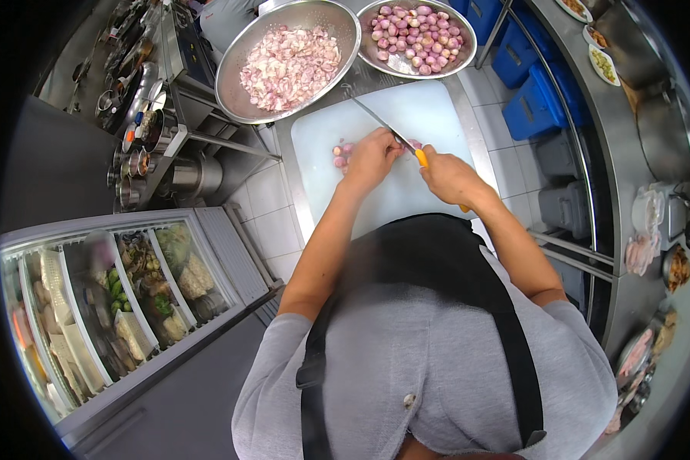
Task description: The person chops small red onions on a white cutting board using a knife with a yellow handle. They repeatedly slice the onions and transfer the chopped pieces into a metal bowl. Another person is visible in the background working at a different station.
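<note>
My right hand (451, 175) grips the yellow handle of a kitchen knife (382, 122). Its blade slants away to the far left over a white cutting board (379, 201). Close against the near side of the blade, my left hand (372, 156) has its fingertips pinched on a shallot, mostly hidden by the fingers. Pieces of purple shallot (415, 144) lie just beyond the blade, by the right hand. To the left of my left hand, several small peeled shallots (340, 156) rest on the board, partly covered by that hand.
Past the board stand a perforated steel colander (230, 86) of sliced shallots and a steel bowl (466, 54) of whole ones. A glass-fronted refrigerator (213, 230) is on the left. Blue bins (532, 103) sit under the steel counter (604, 144) at right.
</note>
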